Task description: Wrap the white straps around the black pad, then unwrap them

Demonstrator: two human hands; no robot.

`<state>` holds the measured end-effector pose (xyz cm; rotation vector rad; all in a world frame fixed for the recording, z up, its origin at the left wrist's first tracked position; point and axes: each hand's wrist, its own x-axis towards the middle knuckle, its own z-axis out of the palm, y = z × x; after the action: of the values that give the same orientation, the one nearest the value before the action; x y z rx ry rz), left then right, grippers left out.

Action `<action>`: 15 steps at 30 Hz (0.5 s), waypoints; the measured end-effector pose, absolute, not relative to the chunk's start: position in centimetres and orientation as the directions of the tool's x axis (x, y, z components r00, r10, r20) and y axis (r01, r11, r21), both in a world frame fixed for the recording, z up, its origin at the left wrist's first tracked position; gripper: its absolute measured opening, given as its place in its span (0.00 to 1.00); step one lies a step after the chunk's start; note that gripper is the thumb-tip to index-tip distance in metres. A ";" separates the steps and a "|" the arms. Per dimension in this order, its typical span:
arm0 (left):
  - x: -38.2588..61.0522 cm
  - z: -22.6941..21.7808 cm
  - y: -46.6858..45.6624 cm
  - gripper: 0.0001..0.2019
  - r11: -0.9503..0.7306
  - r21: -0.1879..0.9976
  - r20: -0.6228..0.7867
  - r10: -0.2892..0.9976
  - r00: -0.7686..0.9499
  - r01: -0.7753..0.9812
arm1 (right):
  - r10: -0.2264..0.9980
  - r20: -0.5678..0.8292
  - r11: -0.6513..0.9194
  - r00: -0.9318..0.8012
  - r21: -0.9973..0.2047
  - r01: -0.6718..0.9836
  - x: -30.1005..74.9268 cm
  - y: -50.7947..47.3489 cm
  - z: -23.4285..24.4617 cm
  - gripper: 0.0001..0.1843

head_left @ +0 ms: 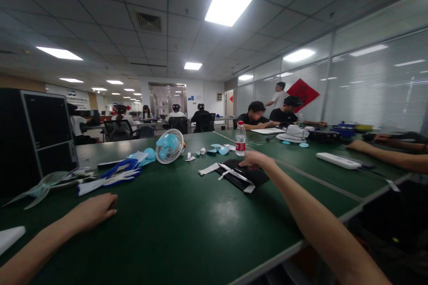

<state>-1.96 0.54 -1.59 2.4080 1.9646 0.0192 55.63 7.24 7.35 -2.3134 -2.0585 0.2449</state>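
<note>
My right hand (255,160) reaches out over a flat black pouch (242,176), its fingers bent down and closed at the pouch's upper side. White strips (234,172) that look like paper or tape lie across the pouch. Just behind that hand stands a water bottle (240,140) with a red cap and red label. Over the table at the left, my left hand (96,209) is loosely curled, thumb apart from the fingers, with nothing visible in it. Blue-and-white work gloves (112,177) lie beyond it.
A small fan (170,146) with pale blue blades sits on the green table (187,222). Blue fan blades (219,148) and small white parts lie nearby. At left are a black computer case (40,133) and clear blades (47,187). A white power strip (337,160) lies right. Co-workers sit beyond.
</note>
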 end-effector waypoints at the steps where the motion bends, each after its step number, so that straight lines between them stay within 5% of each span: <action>1: -1.9 -1.5 0.4 0.19 -0.202 0.042 -0.021 0.979 0.203 0.979 | 0.982 -0.157 -0.127 0.102 -0.155 0.980 55.4 6.8 7.4 0.20; 7: -1.8 -1.5 0.3 0.17 -0.212 0.033 0.017 0.977 0.211 0.977 | 0.942 -0.328 -0.142 0.068 -0.209 0.967 55.4 4.6 6.7 0.21; 15: -0.6 -0.5 -0.8 0.16 -0.202 0.017 -0.006 0.979 0.202 0.979 | 0.942 -0.332 -0.144 0.053 -0.258 0.955 55.0 4.0 5.2 0.15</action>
<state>-0.60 -0.78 -0.47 2.4221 1.9744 0.0095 55.01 4.03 5.15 -2.3015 -2.0748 0.6813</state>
